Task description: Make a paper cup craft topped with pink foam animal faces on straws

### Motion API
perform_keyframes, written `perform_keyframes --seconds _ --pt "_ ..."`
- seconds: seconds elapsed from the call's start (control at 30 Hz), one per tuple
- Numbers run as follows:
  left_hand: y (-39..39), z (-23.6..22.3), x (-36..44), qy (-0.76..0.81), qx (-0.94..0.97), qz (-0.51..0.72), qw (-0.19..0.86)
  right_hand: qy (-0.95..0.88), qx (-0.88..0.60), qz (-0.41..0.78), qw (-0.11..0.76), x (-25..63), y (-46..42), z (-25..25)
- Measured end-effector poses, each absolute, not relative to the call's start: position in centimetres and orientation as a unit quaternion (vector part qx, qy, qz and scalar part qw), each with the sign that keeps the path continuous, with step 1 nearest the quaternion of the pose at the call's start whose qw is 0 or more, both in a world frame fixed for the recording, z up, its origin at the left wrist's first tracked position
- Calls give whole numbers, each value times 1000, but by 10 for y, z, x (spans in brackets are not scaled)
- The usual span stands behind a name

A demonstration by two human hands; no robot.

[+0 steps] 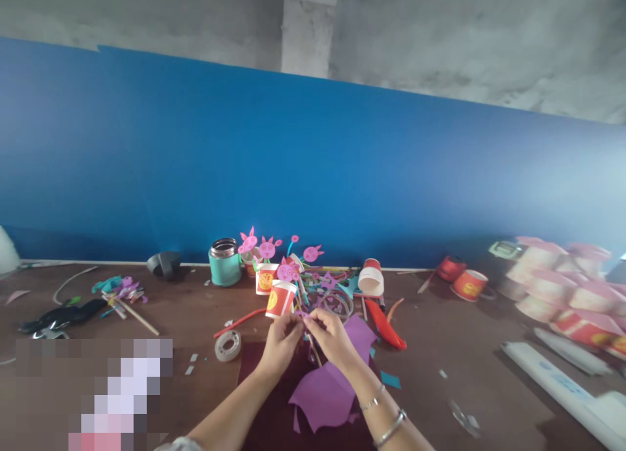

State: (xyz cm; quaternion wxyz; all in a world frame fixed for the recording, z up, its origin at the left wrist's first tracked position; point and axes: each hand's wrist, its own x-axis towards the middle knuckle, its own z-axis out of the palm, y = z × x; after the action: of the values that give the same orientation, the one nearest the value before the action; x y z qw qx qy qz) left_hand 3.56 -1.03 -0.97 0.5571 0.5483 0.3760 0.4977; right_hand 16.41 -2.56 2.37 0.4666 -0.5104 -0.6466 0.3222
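Fingertips of my left hand (283,337) and my right hand (328,334) meet over the middle of the table, both pinching a small purple paper piece (303,315). Most of that piece is hidden by the fingers, so its shape is unclear. Below my right forearm lies a cut purple sheet (323,395), on a dark maroon mat (264,399). Just beyond my hands stands a red and white paper cup (281,299). Pink animal-face cutouts (267,247) rise from cups behind it. To the left of my left hand is a roll of clear tape (227,345).
A teal thermos (225,263) stands open near the blue partition (303,158). Red scissors or a similar red tool (385,324) lies right of centre. Stacked paper cups (572,285) and a long white device (557,386) occupy the right. Craft scraps (120,288) lie left.
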Motion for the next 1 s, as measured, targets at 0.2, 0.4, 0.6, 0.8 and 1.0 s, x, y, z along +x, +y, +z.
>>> perform_keyframes --seconds 0.2,0.4,0.6,0.8,1.0 --pt "-11 -9 37 373 526 500 579 -631 -515 339 471 166 -24 20" --pt "-10 -12 37 360 504 507 600 -637 -521 311 475 167 -22 14" --pt "-11 -14 38 355 491 504 616 -639 -518 307 479 165 -22 14" --pt "-9 -15 37 372 506 513 585 -644 -530 217 506 166 -22 12" --pt "-9 -13 36 399 545 539 503 -701 -517 31 490 164 -29 18"
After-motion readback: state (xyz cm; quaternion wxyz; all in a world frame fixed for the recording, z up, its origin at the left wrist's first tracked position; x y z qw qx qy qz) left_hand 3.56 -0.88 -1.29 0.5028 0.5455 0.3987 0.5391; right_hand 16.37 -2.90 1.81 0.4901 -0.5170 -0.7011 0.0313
